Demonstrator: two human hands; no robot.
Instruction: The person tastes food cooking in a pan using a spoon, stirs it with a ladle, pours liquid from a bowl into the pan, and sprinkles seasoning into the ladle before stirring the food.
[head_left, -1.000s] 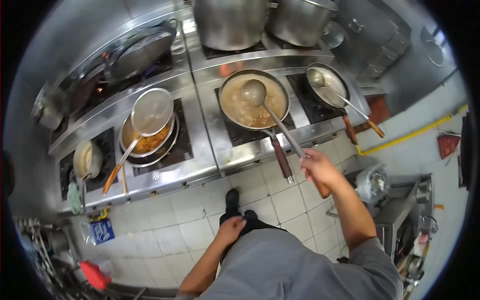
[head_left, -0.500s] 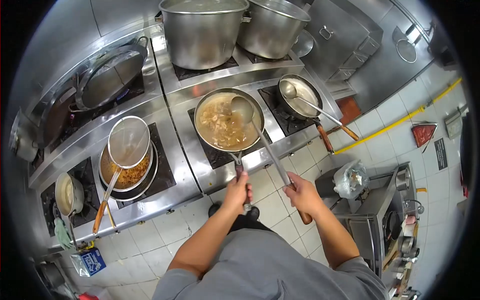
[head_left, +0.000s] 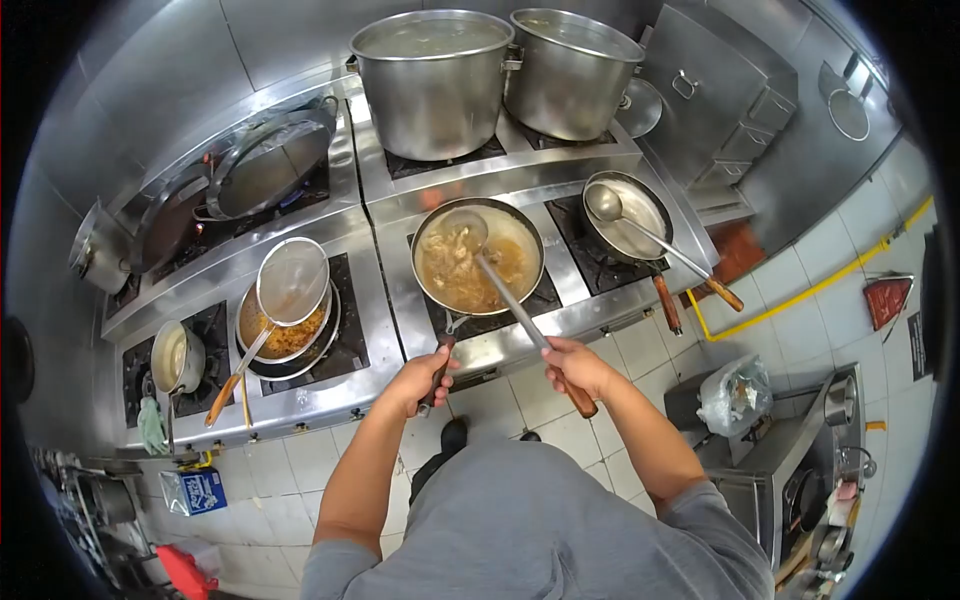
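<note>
My left hand (head_left: 420, 384) is closed around the dark handle of a frying pan (head_left: 541, 264), which sits on a burner at the front of the stove. Brown, soupy liquid with pale chunks of food (head_left: 452, 265) fills the pan. In my right hand (head_left: 583, 370) is the wooden grip of a long metal ladle (head_left: 513, 304). The ladle's bowl dips into the far left part of the liquid and is partly covered by it.
Right of it stands a smaller pan (head_left: 664, 226) with another ladle (head_left: 605, 203). A strainer (head_left: 293, 282) rests over a pan at left, beside a small saucepan (head_left: 190, 372). Large stockpots (head_left: 430, 105) stand behind. A bagged bin (head_left: 733, 395) is at right.
The ladle's bowl has moved left across the pan and sits lower in the liquid. Both hands keep their holds. My view has shifted, so the stove appears further right and lower.
</note>
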